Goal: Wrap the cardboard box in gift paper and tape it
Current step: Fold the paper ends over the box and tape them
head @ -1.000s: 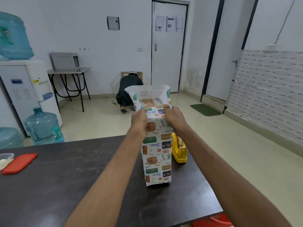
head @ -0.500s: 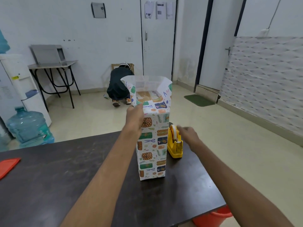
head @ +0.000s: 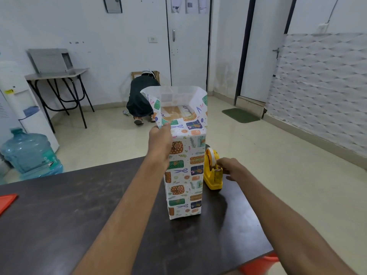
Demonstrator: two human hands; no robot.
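Standing on the desk [head: 79, 205], the wrapped cardboard box [head: 184, 175] is clasped at its top by the left grip [head: 159, 143]; the tape dispenser [head: 212, 176] is pinched by the right grip [head: 231, 167]

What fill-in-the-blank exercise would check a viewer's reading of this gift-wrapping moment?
1. The left hand grips the top of the wrapped box, which stands ____ on the table.
2. The right hand is at the ____ tape dispenser.
3. Inside the open gift paper at the top, bare ____ shows.
Missing words: upright; yellow; cardboard.
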